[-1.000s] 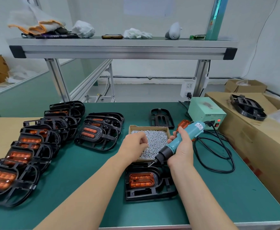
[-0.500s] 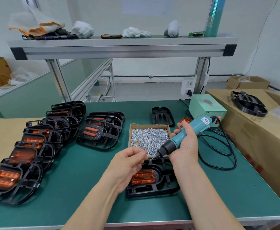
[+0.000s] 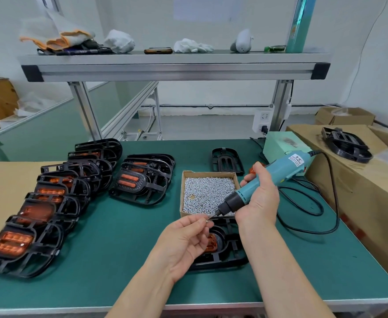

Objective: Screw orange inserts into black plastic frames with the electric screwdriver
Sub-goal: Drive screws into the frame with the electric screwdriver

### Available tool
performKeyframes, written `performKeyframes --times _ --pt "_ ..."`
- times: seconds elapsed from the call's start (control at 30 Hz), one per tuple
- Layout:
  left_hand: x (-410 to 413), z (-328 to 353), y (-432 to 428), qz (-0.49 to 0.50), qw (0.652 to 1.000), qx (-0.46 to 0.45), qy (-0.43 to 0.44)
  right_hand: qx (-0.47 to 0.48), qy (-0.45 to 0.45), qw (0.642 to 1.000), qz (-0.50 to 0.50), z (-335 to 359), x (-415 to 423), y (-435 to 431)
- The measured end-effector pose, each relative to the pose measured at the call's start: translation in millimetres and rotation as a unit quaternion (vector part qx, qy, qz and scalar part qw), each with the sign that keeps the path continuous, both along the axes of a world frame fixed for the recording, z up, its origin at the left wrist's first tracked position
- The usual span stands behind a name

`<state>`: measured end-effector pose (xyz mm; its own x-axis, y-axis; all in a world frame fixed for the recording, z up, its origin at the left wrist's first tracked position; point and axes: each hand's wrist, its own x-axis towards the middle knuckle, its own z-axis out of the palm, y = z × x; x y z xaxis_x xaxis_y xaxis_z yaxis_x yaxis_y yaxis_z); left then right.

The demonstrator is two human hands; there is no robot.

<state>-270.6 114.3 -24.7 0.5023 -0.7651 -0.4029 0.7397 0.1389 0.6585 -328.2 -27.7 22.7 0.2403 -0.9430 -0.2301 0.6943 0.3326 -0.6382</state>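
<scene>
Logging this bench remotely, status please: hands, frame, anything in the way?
Right hand grips electric screwdriver. Left hand pinches screw at bit tip. Black frame with orange insert on mat below, partly behind left hand. Nothing in the way.

Table (image 3: 124,249): dark green mat, silver front edge.
Black plastic frame (image 3: 229,255): plain black throughout.
Translucent orange insert (image 3: 211,244): glowing amber-orange, ribbed.
Teal electric screwdriver (image 3: 282,168): teal body, black nose, white label.
Brown cardboard tray (image 3: 209,173): plain kraft brown.
Small metal screws (image 3: 206,193): bright silver, a speckled mass.
Pale green metal power box (image 3: 278,143): mint green.
Aluminium shelf (image 3: 174,71): silver, with black end caps (image 3: 31,73).
Large cardboard boxes (image 3: 360,203): plain tan.
</scene>
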Motion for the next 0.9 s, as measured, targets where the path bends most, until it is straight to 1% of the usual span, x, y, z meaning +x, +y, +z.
performKeyframes --times 0.13,0.3,0.63,0.8,0.87,0.9 --pt "-2 2 0 0.004 0.999 -0.006 0.035 -0.017 -0.001 1.000 -0.010 2 1 3" --pt "-2 4 1 0.015 0.998 -0.011 0.057 -0.026 0.000 1.000 -0.011 2 0 4" --pt "-8 3 2 0.041 0.999 -0.009 0.028 -0.049 0.005 0.999 -0.019 1 1 6" --pt "-14 -2 0 0.070 0.997 -0.008 -0.019 -0.075 0.023 0.996 -0.032 4 2 11" --pt "-16 -4 -2 0.088 0.994 -0.006 -0.070 -0.082 0.027 0.996 -0.036 5 2 14" --pt "-17 -5 -2 0.098 0.989 -0.004 -0.109 -0.084 0.027 0.996 -0.033 6 1 15"
